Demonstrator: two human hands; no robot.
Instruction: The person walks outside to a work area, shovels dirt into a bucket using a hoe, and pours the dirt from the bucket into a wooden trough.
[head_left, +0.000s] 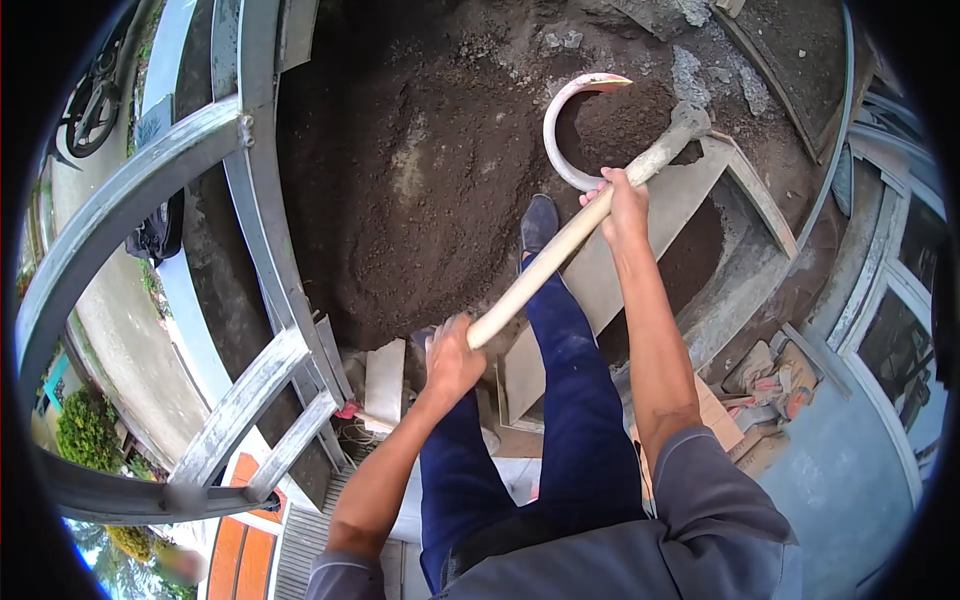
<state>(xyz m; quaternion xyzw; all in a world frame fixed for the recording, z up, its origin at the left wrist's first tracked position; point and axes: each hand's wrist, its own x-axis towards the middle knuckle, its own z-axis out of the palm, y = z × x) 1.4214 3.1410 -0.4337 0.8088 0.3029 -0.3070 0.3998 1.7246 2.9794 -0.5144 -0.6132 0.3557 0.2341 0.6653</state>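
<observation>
Both hands grip the long pale wooden handle of a hoe [545, 262], which slants from lower left to upper right. My left hand [455, 358] is wrapped round its lower end, above my left thigh. My right hand [624, 208] is closed round the shaft farther up, near the rim of a round container [556, 125]. The container has a white and reddish rim, and dark soil shows inside and beside it. At the upper right is the hoe's dirty head [688, 120]; its blade cannot be made out clearly.
Dark loose soil [420, 200] covers the ground ahead. Wooden boards [650, 240] lie beside my right leg. A grey metal frame [265, 200] with curved bars stands at the left. Crumpled cloths [765, 385] and window frames [890, 310] are at the right.
</observation>
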